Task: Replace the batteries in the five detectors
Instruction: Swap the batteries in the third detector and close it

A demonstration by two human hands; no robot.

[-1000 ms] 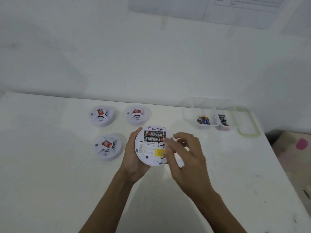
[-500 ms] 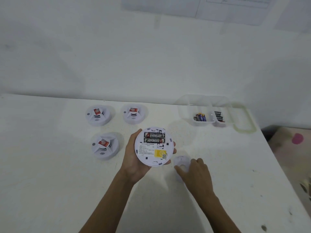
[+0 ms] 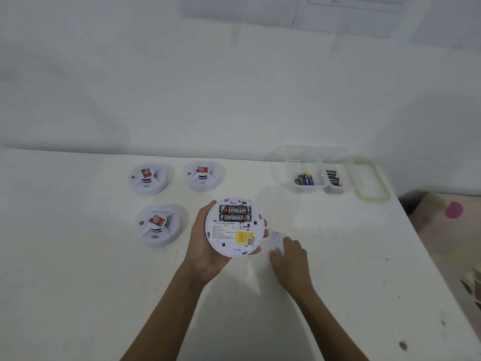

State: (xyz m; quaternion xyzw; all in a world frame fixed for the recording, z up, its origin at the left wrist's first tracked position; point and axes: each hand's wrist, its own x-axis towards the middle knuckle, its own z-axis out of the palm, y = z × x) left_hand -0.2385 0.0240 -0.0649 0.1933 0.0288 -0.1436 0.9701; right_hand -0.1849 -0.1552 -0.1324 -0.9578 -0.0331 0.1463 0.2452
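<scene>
My left hand [image 3: 205, 246] holds a round white detector [image 3: 234, 230] back side up, above the table. Two black batteries [image 3: 235, 214] sit side by side in its open compartment, and a yellow sticker is below them. My right hand [image 3: 290, 259] rests on a small round white cover [image 3: 275, 242] lying on the table just right of the detector; the fingers are on it and hide most of it. Three more white detectors stand face up on the table: far left [image 3: 148, 178], far middle [image 3: 203, 175] and near left [image 3: 158, 225].
A clear plastic box [image 3: 312, 157] at the back right holds blue-and-yellow batteries [image 3: 304, 179] in one compartment and black batteries [image 3: 333, 177] in the other. Its green-rimmed lid [image 3: 374, 194] lies beside it. The table edge [image 3: 426, 246] runs down the right side.
My right hand left the detector's back, dropped to the table on the right and now lies on the small white cover. My left hand has kept the detector nearly still.
</scene>
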